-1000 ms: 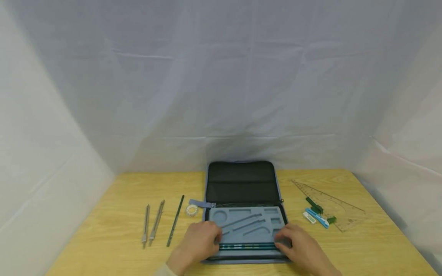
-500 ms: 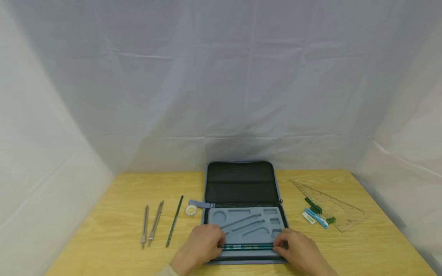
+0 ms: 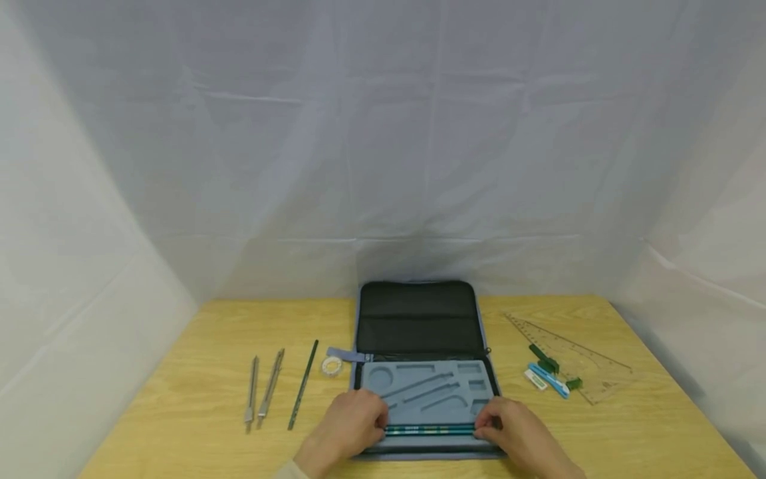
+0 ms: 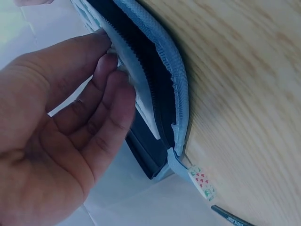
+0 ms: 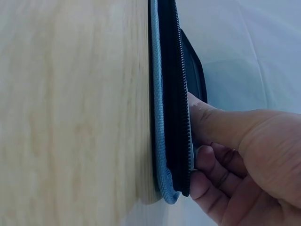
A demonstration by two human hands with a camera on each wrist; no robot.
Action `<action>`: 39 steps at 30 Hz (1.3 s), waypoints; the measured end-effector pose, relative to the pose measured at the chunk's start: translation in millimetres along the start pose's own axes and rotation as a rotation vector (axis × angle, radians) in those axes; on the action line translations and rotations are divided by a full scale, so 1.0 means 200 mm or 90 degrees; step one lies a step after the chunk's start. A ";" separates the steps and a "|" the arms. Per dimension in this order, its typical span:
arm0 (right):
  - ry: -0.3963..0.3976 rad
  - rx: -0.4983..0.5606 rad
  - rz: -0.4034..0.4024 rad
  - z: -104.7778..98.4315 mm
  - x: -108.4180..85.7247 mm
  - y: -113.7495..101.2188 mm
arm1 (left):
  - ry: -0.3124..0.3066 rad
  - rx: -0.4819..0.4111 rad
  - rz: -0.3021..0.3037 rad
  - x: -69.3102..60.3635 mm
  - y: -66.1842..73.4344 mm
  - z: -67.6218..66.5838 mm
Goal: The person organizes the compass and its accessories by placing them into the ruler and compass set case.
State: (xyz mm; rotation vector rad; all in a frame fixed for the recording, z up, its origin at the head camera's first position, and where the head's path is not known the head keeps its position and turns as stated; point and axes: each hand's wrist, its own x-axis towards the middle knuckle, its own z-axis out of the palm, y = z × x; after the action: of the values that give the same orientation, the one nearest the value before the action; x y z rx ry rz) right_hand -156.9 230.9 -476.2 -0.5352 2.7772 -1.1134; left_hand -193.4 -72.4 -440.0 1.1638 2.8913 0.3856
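Left hand (image 3: pixel 352 420): fingers curled in, pinching the left ends of the pencils (image 3: pixel 429 430). Right hand (image 3: pixel 514 429): same grip on the right ends (the wrist views hide the pencils, so exact finger contact can't be told). The pencils, two by the look of it, lie level across the near part of the tray (image 3: pixel 431 418); whether fully seated, unclear. Other recesses in view stand bare. Lid (image 3: pixel 417 316) open behind. Out on the bench (image 3: pixel 197 366), left side: tape (image 3: pixel 332 365) just beside the case, then a loose pencil (image 3: pixel 303 384), two compasses (image 3: pixel 261 392). Right side: eraser (image 3: pixel 535 380), blue knife (image 3: pixel 549 381), green bits (image 3: pixel 543 359), set square (image 3: pixel 598 380). My reading: early stage; pencils nearly placed, everything else outside the case.
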 end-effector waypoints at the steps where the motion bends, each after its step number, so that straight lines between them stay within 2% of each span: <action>1: -0.003 0.006 -0.003 0.00 0.00 0.00 | 0.000 -0.005 0.003 0.00 0.00 0.00; 5: -0.009 0.024 -0.014 -0.01 0.02 0.02 | 0.007 -0.029 0.011 0.01 0.00 0.02; 12: 0.000 0.016 -0.035 -0.02 0.03 0.04 | 0.012 -0.066 0.008 0.02 0.00 0.01; 19: 0.015 0.026 -0.037 -0.02 0.03 0.04 | 0.023 -0.054 0.009 0.02 -0.01 0.00; 28: 0.008 0.030 -0.029 0.00 0.02 0.03 | -0.006 -0.058 0.001 0.01 -0.02 0.02; 34: 0.014 0.034 -0.030 0.01 0.03 0.03 | 0.024 -0.023 0.016 0.01 -0.04 0.02; 39: 0.009 0.044 -0.031 0.00 0.04 0.04 | 0.031 -0.035 0.019 0.01 -0.04 0.02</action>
State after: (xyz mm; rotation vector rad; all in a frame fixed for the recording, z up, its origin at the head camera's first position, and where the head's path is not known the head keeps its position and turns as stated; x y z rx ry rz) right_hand -165.7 233.5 -481.7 -0.5934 2.7401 -1.2224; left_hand -199.7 -76.4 -444.6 1.2077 2.8873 0.4985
